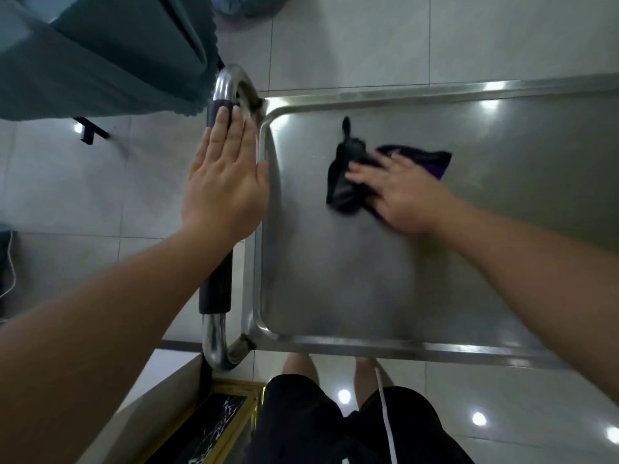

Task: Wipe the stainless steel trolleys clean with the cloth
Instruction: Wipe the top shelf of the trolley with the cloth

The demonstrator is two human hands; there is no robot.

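Trolley tray wiped with dark cloth
Cloth is pressed by the right hand (fingers spread, blurred); left hand is held flat, fingers straight, above the handle beside the tray's raised rim.

Glossy pale tile floor; teal curtain hangs left.

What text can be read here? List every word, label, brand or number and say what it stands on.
None can be read.
Trolley: bare steel, no label or brand showing.
Cloth: dark, blurred, no print visible.
Handle's black sleeve: no marking.
Black panel at the bottom: white streaks, no letters.
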